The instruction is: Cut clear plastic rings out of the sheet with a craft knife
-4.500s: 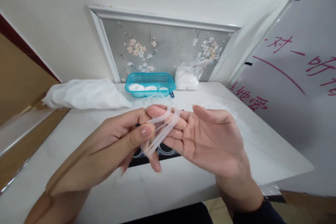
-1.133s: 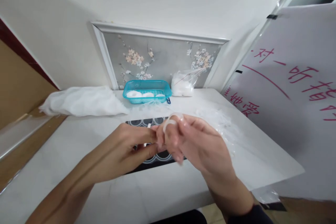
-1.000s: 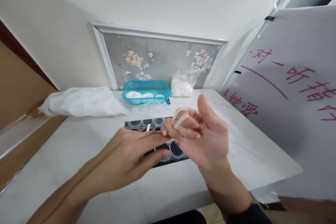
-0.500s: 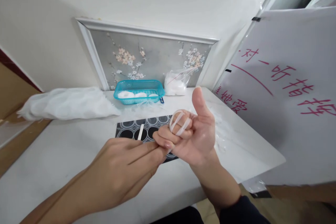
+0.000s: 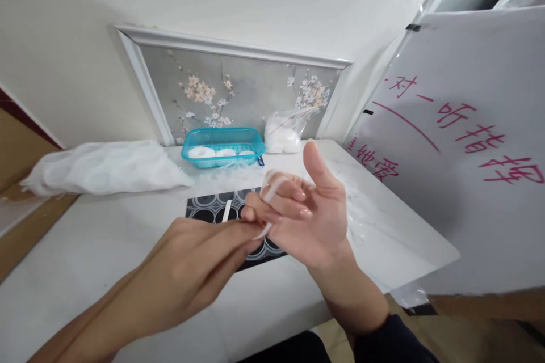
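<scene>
Over the near edge of the white table (image 5: 97,249), both hands meet above a black mat (image 5: 213,207) printed with circles. The right hand (image 5: 313,221) is turned palm up with its thumb standing clear and its fingers (image 5: 284,212) half bent; its grip is apart, closed on nothing. A thin translucent white strip (image 5: 275,184) is looped around the upper two of those fingers. The strip's loose end runs down past the fingertips to the left hand (image 5: 200,264), whose grip is pinched together on it just beside the right fingertips. How many turns are on the fingers is too blurred to count. The work in hand looks like winding the strip around the fingers, with the left hand feeding and steering the tail. A further turn would call for keeping the tail taut and passing it around the bent fingers without letting the loops slide off their tips. A small white sliver (image 5: 227,211) lies on the mat near the left fingertips. Loose pale strands (image 5: 360,212) lie on the table behind the right hand. At the far edge stands a blue basket (image 5: 255,150) holding white rolls (image 5: 201,152), with a clear bag (image 5: 283,131) of white pieces just beside it on one side and a heap of white cloth (image 5: 102,167) on the other. A flowered panel (image 5: 238,96) hangs behind them, and a white board (image 5: 464,181) with red writing leans at the right.
</scene>
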{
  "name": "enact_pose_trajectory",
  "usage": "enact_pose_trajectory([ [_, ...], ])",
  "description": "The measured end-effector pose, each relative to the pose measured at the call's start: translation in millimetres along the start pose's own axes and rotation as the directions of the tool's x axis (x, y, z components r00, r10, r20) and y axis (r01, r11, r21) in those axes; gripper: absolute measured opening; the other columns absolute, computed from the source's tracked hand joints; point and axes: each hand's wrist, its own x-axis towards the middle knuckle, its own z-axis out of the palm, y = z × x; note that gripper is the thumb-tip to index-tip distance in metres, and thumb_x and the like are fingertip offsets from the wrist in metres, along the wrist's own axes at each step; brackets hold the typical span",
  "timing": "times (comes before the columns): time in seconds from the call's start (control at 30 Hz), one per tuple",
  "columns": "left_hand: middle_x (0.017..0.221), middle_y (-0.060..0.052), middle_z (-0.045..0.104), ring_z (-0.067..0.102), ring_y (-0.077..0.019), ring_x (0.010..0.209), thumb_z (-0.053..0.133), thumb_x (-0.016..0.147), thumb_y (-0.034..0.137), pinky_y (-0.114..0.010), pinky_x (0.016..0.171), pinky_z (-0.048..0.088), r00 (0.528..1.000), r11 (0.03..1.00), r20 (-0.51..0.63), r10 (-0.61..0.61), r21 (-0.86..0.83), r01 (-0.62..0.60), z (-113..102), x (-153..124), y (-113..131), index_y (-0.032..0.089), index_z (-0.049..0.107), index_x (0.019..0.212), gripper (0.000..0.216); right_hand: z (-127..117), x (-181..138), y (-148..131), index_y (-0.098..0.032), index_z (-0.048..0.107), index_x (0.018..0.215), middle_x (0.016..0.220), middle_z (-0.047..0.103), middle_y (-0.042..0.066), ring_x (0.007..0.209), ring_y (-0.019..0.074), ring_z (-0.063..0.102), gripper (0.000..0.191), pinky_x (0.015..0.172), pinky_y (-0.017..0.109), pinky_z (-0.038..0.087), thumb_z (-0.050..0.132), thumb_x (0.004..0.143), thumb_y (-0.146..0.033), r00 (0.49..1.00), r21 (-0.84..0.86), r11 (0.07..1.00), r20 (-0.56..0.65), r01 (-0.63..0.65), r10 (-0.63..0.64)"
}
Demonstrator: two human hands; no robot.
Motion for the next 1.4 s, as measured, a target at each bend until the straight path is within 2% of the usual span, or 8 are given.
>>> enact_pose_trajectory([
  [0.1, 0.059, 0.007, 0.062, 0.053, -0.007, 0.041, 0.056, 0.096, 0.021, -0.016, 0.04, 0.039, 0.981, 0.973, 0.047, -0.189, -0.128, 0.193, -4, 2, -2, 0.025, 0.067, 0.1, 0.012, 7, -7, -4, -0.026, 0.072, 0.087, 0.076, 0.071, 0.002, 0.084, 0.0212, 0.069, 0.042, 0.087, 0.04, 0.056, 0.055, 0.089, -0.065, 1.0, -0.139, 0.99, -0.02, 0.006, -0.009],
  [0.17, 0.06, 0.007, 0.063, 0.055, -0.007, 0.041, 0.057, 0.097, 0.025, -0.015, 0.039, 0.042, 0.946, 0.908, 0.041, -0.322, -0.271, 0.321, -6, 3, -3, 0.024, 0.067, 0.094, 0.011, 10, -13, -7, -0.029, 0.073, 0.109, 0.111, 0.075, 0.003, 0.117, 0.0225, 0.064, 0.029, 0.105, 0.041, 0.048, 0.066, 0.089, -0.049, 0.997, -0.4, 0.916, -0.045, 0.035, -0.058],
  [0.23, 0.061, 0.005, 0.064, 0.057, -0.0079, 0.042, 0.058, 0.097, 0.028, -0.015, 0.04, 0.046, 0.91, 0.828, 0.051, -0.412, -0.395, 0.397, -6, 5, -3, 0.022, 0.067, 0.091, 0.013, 11, -17, -8, -0.029, 0.076, 0.105, 0.116, 0.074, 0.001, 0.131, 0.0228, 0.057, 0.019, 0.115, 0.041, 0.039, 0.071, 0.088, -0.036, 0.996, -0.629, 0.777, -0.041, 0.038, -0.083],
  [0.33, 0.063, 0.003, 0.063, 0.057, -0.0077, 0.043, 0.062, 0.094, 0.032, -0.015, 0.039, 0.047, 0.875, 0.766, 0.069, -0.479, -0.453, 0.456, -4, 8, -2, 0.021, 0.068, 0.081, 0.018, 7, -18, -6, -0.03, 0.079, 0.09, 0.103, 0.078, 0.0, 0.125, 0.0228, 0.062, 0.012, 0.117, 0.04, 0.038, 0.068, 0.091, -0.031, 0.998, -0.726, 0.686, 0.002, 0.044, -0.062],
  [0.57, 0.047, 0.005, 0.055, 0.055, -0.0086, 0.042, 0.069, 0.088, 0.032, -0.016, 0.039, 0.043, 0.861, 0.765, 0.078, -0.503, -0.424, 0.485, -5, 11, -2, 0.019, 0.071, 0.067, 0.025, 0, -11, -4, -0.032, 0.082, 0.089, 0.089, 0.081, -0.001, 0.115, 0.0189, 0.07, 0.016, 0.116, 0.037, 0.041, 0.067, 0.093, -0.031, 0.996, -0.631, 0.774, -0.021, 0.054, -0.087],
  [0.77, 0.045, 0.003, 0.058, 0.054, -0.0088, 0.04, 0.064, 0.09, 0.038, -0.017, 0.041, 0.042, 0.82, 0.718, 0.116, -0.56, -0.426, 0.55, -7, 8, -1, 0.018, 0.07, 0.061, 0.035, -7, -7, -5, -0.026, 0.083, 0.087, 0.084, 0.08, 0.001, 0.1, 0.0195, 0.074, 0.012, 0.1, 0.035, 0.054, 0.073, 0.088, -0.034, 0.999, -0.595, 0.803, -0.022, 0.007, -0.025],
  [0.93, 0.043, 0.003, 0.058, 0.052, -0.0088, 0.039, 0.064, 0.086, 0.035, -0.018, 0.041, 0.04, 0.783, 0.66, 0.15, -0.603, -0.457, 0.596, -11, 8, 1, 0.018, 0.072, 0.061, 0.031, -9, -3, -3, -0.023, 0.08, 0.072, 0.069, 0.075, 0.001, 0.08, 0.0176, 0.073, 0.02, 0.089, 0.034, 0.057, 0.074, 0.086, -0.036, 1.0, -0.532, 0.846, -0.019, -0.031, 0.024],
  [1.4, 0.067, -0.001, 0.073, 0.052, -0.0071, 0.047, 0.07, 0.077, 0.028, -0.013, 0.04, 0.045, 0.68, 0.523, 0.217, -0.7, -0.492, 0.696, -15, 18, 13, 0.021, 0.079, 0.073, 0.012, -13, 1, 3, -0.022, 0.074, 0.061, 0.065, 0.074, 0.0, 0.069, 0.0149, 0.07, 0.034, 0.075, 0.03, 0.056, 0.07, 0.09, -0.041, 0.999, -0.513, 0.858, 0.032, -0.009, 0.03],
])
